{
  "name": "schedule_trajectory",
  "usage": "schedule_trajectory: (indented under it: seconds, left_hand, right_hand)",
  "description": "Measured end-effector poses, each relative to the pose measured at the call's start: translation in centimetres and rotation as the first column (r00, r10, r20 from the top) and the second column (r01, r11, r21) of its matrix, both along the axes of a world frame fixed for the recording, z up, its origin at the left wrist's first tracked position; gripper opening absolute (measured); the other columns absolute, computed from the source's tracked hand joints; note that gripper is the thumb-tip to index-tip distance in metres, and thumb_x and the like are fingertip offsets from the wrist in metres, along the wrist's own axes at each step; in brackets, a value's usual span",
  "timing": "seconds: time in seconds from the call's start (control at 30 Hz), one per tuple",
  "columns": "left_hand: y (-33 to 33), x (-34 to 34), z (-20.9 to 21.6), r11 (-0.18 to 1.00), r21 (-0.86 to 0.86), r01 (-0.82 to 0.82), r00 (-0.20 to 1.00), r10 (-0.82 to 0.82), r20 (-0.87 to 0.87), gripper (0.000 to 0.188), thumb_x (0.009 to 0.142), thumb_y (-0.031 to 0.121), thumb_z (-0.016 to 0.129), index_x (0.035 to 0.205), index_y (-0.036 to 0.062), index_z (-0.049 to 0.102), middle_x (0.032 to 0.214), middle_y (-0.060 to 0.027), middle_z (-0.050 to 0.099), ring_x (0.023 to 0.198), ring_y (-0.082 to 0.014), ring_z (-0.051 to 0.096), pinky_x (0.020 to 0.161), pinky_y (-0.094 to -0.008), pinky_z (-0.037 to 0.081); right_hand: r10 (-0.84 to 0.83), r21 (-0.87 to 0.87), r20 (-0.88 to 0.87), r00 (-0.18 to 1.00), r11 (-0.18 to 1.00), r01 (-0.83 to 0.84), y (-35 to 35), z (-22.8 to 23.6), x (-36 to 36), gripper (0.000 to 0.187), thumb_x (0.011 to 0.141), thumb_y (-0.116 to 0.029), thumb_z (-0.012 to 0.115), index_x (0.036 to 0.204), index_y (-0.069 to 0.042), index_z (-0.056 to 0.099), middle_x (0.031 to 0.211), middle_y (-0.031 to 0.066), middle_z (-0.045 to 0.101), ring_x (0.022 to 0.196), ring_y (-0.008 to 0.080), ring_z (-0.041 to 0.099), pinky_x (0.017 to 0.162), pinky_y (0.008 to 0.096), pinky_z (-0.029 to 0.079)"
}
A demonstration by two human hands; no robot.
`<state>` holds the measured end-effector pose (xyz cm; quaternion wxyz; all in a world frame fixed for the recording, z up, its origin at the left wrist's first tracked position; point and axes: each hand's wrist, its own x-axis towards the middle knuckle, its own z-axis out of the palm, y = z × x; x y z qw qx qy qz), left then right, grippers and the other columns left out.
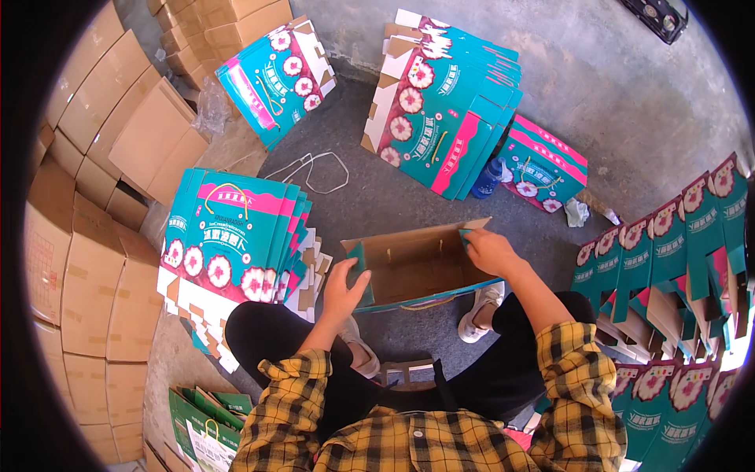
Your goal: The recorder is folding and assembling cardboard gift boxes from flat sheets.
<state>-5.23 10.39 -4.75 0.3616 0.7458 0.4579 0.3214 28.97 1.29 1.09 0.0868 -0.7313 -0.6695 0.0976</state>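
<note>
Grasping opposite end flaps [357, 258], left hand [344, 289] and right hand [489, 252] hold an erected, unclosed carton [425, 277]. Flat blanks [228, 236] toward the floor's [370, 208] left edge apparently remain unfolded.

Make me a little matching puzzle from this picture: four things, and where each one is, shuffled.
Things:
1. open box
2. blue bottle
3. white cord
4. plain brown cartons

Places:
A. stacked along the picture's left side
B. between the left hand and the right hand
C. just left of the small teal-and-pink carton
D. lying in a loop on the dark floor

Right pairs: 1-B, 2-C, 3-D, 4-A
</note>
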Motion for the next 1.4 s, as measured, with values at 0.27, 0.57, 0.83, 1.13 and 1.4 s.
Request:
schedule_trajectory:
  seconds: [0.27, 0.57, 0.83, 1.13, 1.4]
  left_hand:
    - [0.4, 0.9, 2.1, 0.949, -0.177, 0.261, 0.865, -0.311, -0.393, 0.073, 0.082, 0.058, 0.059, 0.118, -0.0055, 0.059, 0.134, -0.0243, 0.048, 0.126, -0.0375, 0.042, 0.107, -0.0428, 0.032]
    - [0.2, 0.0, 1.6, 0.948, -0.222, 0.227, 0.903, -0.29, -0.317, 0.071, 0.086, 0.053, 0.054, 0.121, -0.0079, 0.053, 0.128, -0.0261, 0.052, 0.121, -0.0392, 0.047, 0.103, -0.0427, 0.036]
    - [0.4, -2.8, 2.0, 0.945, -0.277, 0.172, 0.949, -0.235, -0.21, 0.041, 0.09, 0.031, 0.043, 0.108, -0.0017, 0.059, 0.105, -0.029, 0.059, 0.104, -0.0416, 0.056, 0.091, -0.0451, 0.043]
    - [0.1, -2.6, 2.7, 0.971, -0.189, 0.149, 0.942, -0.197, -0.271, 0.045, 0.092, 0.039, 0.047, 0.111, 0.0004, 0.061, 0.106, -0.0236, 0.062, 0.106, -0.0382, 0.056, 0.092, -0.0427, 0.043]
    - [1.3, -0.6, 0.9, 0.901, -0.203, 0.384, 0.854, -0.43, -0.293, 0.046, 0.09, 0.036, 0.056, 0.124, 0.0043, 0.055, 0.114, -0.0206, 0.06, 0.105, -0.0376, 0.057, 0.089, -0.0428, 0.046]
  right_hand:
    - [-0.341, -0.328, -0.35, 0.872, 0.917, 0.227, 1.3, -1.9, 2.7, 0.066, 0.094, -0.054, 0.037, 0.125, 0.002, 0.052, 0.114, 0.0266, 0.06, 0.106, 0.0375, 0.06, 0.092, 0.0446, 0.044]
    - [-0.607, -0.436, -0.606, 0.514, 0.794, 0.424, 2.0, -0.3, 2.8, 0.1, 0.078, -0.067, 0.058, 0.141, 0.006, 0.031, 0.132, 0.029, 0.046, 0.109, 0.0332, 0.058, 0.094, 0.0404, 0.045]
    - [-0.339, -0.416, -0.455, 0.824, 0.899, 0.14, 0.9, -2.9, 5.2, 0.091, 0.073, -0.043, 0.077, 0.143, -0.004, 0.034, 0.143, 0.0194, 0.039, 0.127, 0.0348, 0.043, 0.104, 0.0441, 0.037]
    - [0.207, -0.281, 0.266, 0.941, 0.951, -0.13, 2.9, -2.7, 0.2, 0.095, 0.061, -0.037, 0.085, 0.14, -0.011, 0.039, 0.135, 0.0096, 0.047, 0.122, 0.0321, 0.047, 0.098, 0.0438, 0.042]
    - [0.171, -0.295, 0.322, 0.931, 0.953, -0.073, 3.5, -4.6, -1.0, 0.088, 0.059, -0.028, 0.086, 0.133, -0.008, 0.042, 0.119, 0.01, 0.051, 0.115, 0.0304, 0.048, 0.088, 0.0394, 0.051]
